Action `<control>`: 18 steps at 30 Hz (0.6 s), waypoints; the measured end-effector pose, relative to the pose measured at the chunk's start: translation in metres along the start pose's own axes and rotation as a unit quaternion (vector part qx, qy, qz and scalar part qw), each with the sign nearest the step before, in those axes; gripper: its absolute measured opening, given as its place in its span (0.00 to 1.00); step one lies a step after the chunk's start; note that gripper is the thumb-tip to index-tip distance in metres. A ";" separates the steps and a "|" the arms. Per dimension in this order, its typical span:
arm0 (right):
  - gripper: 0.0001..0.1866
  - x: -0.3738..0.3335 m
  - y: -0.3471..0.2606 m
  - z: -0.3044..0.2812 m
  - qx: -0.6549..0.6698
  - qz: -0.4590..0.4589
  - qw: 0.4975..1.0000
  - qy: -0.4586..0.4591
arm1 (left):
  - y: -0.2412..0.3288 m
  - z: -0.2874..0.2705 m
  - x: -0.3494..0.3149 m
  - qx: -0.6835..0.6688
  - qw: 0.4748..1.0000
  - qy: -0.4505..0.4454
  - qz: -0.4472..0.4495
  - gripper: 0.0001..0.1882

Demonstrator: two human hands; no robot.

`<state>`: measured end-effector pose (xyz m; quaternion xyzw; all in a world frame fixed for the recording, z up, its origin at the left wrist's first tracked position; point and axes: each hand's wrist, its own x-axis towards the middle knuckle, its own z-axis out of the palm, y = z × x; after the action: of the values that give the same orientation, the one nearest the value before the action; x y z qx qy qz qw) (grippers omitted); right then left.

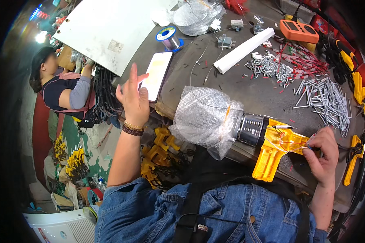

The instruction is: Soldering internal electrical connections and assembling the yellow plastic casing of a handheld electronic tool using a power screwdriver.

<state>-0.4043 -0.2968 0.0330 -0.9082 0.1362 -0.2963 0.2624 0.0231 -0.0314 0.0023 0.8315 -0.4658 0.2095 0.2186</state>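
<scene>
Yellow tool housing [268,160], one, at the worktop's [239,91] near edge; right hand [323,156] pinching thin wires [296,143] at its end. Left hand [134,103], fingers spread, empty, by phone [155,79] at left edge.

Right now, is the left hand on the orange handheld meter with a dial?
No: the left hand is at the flat, lit white-screened phone, away from the meter.

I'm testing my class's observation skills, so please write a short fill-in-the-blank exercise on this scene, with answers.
1. The open housing by the right hand is coloured ____.
2. The left hand is at the lit ____.
3. The meter is coloured ____.
4. Of the meter and the spool, the one nearer the left hand is the ____.

Missing words: yellow; phone; orange; spool.
</scene>
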 end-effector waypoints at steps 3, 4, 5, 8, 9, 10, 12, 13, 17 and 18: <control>0.12 -0.001 0.000 -0.002 -0.002 -0.002 1.000 0.002 | 0.004 -0.001 -0.001 -0.052 0.998 0.012 -0.038 0.34; 0.11 -0.001 0.000 -0.003 -0.006 -0.004 1.000 0.002 | 0.007 -0.002 -0.001 -0.113 0.991 -0.003 -0.078 0.31; 0.11 0.000 0.000 -0.004 -0.012 0.000 1.000 0.003 | 0.018 -0.001 0.000 -0.119 0.990 -0.005 -0.075 0.31; 0.10 0.001 -0.007 -0.011 -0.005 0.025 1.000 -0.014 | 0.094 -0.029 -0.008 -0.251 0.961 0.060 0.098 0.13; 0.10 0.004 -0.007 -0.009 0.003 0.021 1.000 -0.012 | 0.126 -0.034 -0.006 -0.249 0.949 0.050 0.187 0.08; 0.09 0.005 -0.005 -0.009 0.006 0.020 1.000 -0.008 | 0.153 -0.043 -0.002 -0.215 0.929 -0.043 0.297 0.07; 0.08 0.011 -0.007 -0.009 0.003 0.011 0.999 -0.034 | 0.196 -0.033 -0.016 -0.243 0.908 0.024 0.340 0.13; 0.08 0.013 -0.008 -0.010 0.000 0.015 0.999 -0.048 | 0.210 -0.027 -0.020 -0.230 0.913 0.018 0.337 0.15; 0.09 0.018 -0.017 -0.016 -0.044 0.021 0.995 -0.089 | 0.232 -0.006 -0.013 -0.202 0.920 0.004 0.336 0.16; 0.08 0.017 -0.017 -0.017 -0.036 0.026 0.995 -0.093 | 0.237 -0.006 -0.013 -0.207 0.918 0.009 0.337 0.16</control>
<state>-0.3993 -0.2962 0.0626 -0.9366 0.1456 -0.1988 0.2490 -0.1890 -0.1307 0.0396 0.5594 -0.7494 0.1770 0.3066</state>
